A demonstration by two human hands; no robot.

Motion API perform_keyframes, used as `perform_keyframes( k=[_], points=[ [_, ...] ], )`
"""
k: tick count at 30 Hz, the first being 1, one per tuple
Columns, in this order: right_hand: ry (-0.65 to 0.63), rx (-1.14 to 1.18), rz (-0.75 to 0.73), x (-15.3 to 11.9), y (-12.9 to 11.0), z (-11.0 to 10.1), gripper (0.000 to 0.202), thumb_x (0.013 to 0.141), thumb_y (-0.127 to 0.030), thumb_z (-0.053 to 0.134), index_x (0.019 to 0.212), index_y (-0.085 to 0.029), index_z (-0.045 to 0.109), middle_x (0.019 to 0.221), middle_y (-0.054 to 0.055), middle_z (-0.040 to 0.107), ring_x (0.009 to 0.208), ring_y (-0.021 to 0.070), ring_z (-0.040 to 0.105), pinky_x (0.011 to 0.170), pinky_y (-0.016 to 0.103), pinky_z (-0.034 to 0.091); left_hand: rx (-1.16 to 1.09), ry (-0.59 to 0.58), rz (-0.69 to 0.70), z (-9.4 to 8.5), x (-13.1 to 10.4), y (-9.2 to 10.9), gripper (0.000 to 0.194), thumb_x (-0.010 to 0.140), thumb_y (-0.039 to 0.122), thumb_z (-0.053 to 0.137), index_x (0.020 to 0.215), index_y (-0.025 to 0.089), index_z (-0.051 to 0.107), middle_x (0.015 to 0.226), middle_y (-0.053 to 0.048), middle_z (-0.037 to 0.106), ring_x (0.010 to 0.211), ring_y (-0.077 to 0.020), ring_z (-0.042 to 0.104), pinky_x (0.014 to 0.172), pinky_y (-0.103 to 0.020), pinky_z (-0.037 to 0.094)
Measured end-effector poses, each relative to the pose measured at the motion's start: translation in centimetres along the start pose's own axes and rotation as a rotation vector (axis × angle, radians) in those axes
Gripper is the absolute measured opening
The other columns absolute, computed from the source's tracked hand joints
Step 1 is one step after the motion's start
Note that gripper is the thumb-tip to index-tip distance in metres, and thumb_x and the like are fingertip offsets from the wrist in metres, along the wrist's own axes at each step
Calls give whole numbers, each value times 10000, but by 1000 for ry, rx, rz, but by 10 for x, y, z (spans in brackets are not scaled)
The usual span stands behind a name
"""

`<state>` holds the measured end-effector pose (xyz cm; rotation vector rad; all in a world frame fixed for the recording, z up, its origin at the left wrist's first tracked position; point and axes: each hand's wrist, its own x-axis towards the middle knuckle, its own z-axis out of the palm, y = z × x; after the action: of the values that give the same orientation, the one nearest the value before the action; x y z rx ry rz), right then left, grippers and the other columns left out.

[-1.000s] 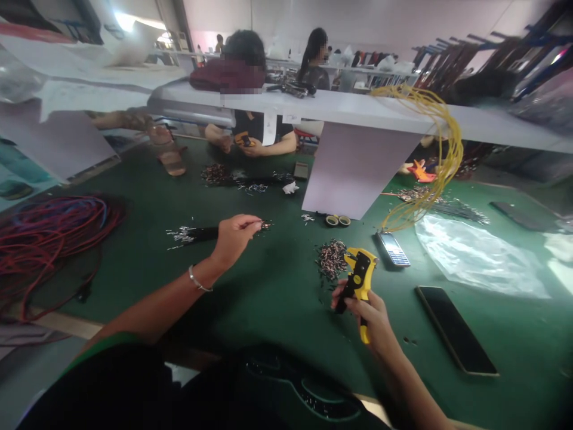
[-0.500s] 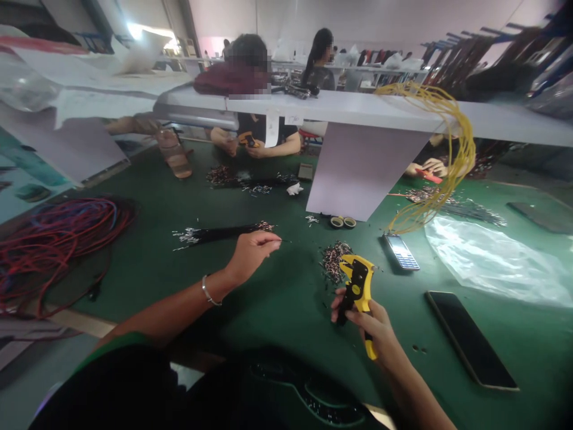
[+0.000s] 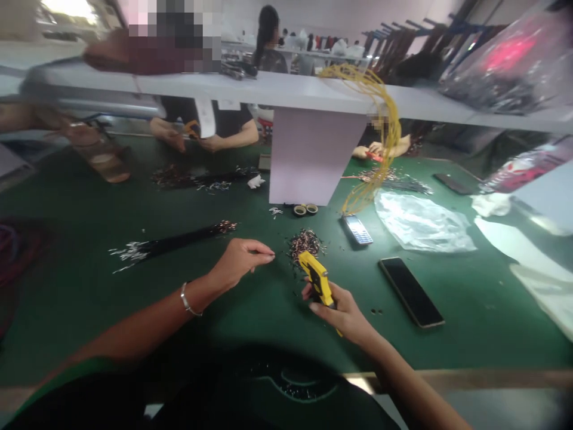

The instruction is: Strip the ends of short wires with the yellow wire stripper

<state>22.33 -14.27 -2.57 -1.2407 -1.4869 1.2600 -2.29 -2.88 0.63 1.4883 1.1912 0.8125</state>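
My left hand (image 3: 239, 263) is closed in a pinch over the middle of the table. A short thin wire stuck out of this pinch a moment ago; now it barely shows at the fingertips. In my right hand (image 3: 342, 313) is a yellow and black wire stripper (image 3: 317, 279), its head pointing up and left. The fingers are wrapped round its handles. Just beyond the stripper lies a pile of short wire scraps (image 3: 305, 242). Left of my left hand, a bundle of black wires (image 3: 183, 240) rests on the table, with pale ends at left and coppery ends at right.
On the green table (image 3: 268, 322) lie a black smartphone (image 3: 410, 291), a keypad phone (image 3: 357, 229) and a clear plastic bag (image 3: 423, 221). A shelf (image 3: 295, 89) with an upright panel (image 3: 316, 156) crosses the back; yellow wires (image 3: 389, 125) hang from it. Co-workers' hands (image 3: 212, 142) show behind.
The view has swung to the right, so the table's things appear farther left. The wire stripper has turned and tilted, nearer my left hand. Both hands keep their hold.
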Motion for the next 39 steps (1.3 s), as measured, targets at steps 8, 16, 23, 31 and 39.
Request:
perform_keyframes(
  k=[8,16,23,31,39],
  points=[
    [-52,123,18,5,7,-13,327,815,-381,708,1056,-166,661,1005,84,682,934,235,621,882,389,477,-150,-23,-76,19,10,7,148,585,240,770,699,150,743,657,-63,714,555,-110,560,429,-209,325],
    [-124,528,119,15,11,-15,413,755,-290,770,1120,-144,643,917,74,696,785,197,650,788,373,500,-32,-32,7,20,10,13,140,639,256,756,739,159,761,654,-40,714,562,-95,545,468,-219,354],
    [-246,583,123,13,6,-12,442,758,-261,776,1157,-135,636,951,87,696,810,207,656,795,381,496,122,-84,236,26,12,18,79,721,226,723,769,184,770,732,-28,734,655,-108,617,599,-237,466],
    [-281,619,123,14,7,-7,425,756,-288,791,1127,-140,648,905,74,691,775,192,652,768,378,518,166,-174,390,26,14,16,89,776,219,688,777,188,771,785,-40,734,725,-121,665,693,-249,517],
    [-288,622,101,13,12,-2,422,771,-302,784,1135,-132,656,867,72,686,747,187,651,742,363,521,148,-195,363,23,14,13,72,771,216,698,773,194,767,784,-35,733,741,-124,671,707,-253,525]
  ],
)
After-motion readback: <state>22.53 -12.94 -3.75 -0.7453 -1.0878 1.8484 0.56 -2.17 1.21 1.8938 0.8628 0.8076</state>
